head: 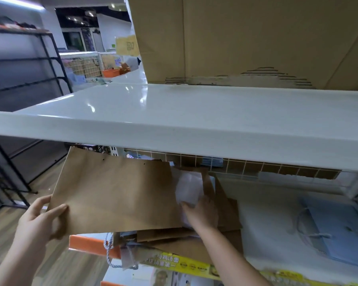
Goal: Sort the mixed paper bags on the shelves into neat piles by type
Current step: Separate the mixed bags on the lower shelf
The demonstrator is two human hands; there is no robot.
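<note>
- Left hand (39, 218) has the near left corner of a big kraft bag (116, 190) pinched, thumb on top and fingers curled under, lifted flat off the heap.
- Under and to the right of that hand is the heap (174, 238) itself: more kraft bags, bits of pale paper, and a blue-white cord handle dangling over the shelf (267, 219) edge.
- Right hand (201, 213) is down in the heap, fingers curled on a white bag (189, 189). Looks like it's gripping it, though blur makes it hard to tell how tightly.
- Looks like the pull-apart stage to me: brown in one hand, white in the other, no neat piles yet.
- Next move probably needs a bare spot on the shelf right of the right hand for one type, edges squared up.
- Far right of both hands, a blue bag (339, 230) with a cord handle lies flat on its own.
- Writing: yellow strip (194, 265) below the right forearm has Chinese characters, too blurry for me to read. Nothing printed on the kraft bag. Big carton (256, 38) on the upper shelf shows no writing.
</note>
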